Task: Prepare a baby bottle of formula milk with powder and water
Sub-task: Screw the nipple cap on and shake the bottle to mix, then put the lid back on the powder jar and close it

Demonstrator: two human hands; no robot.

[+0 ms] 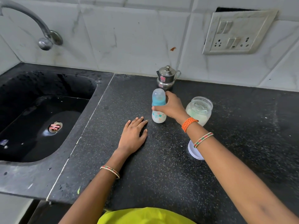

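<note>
Right hand (169,107): it holds the baby bottle (158,105); the thumb and fingers curl round the bottle's middle; an orange band and a bangle sit on this arm
Left hand (133,136): it lies flat on the bench (161,175) with straight fingers; it holds nothing; it is near the bottle but not touching it; a bangle sits on this arm too
Baby bottle: it stands up on the bench; it has a clear cap on top, a blue ring under the cap and little pictures on its side; white stuff shows in the lower part
Jar (199,110): a clear jar with white powder stands just beside the right hand, on its right side; its top is open
Lid (195,151): a white lid lies on the bench under the right arm; the arm hides part of it
Steel pot (166,77): a small shiny pot with a lid stands behind the bottle, by the wall
Sink (40,113): a black sink is on the left; a tap (32,21) hangs above it
Wall: white tiles; a switch plate (237,31) is up on the right
</note>
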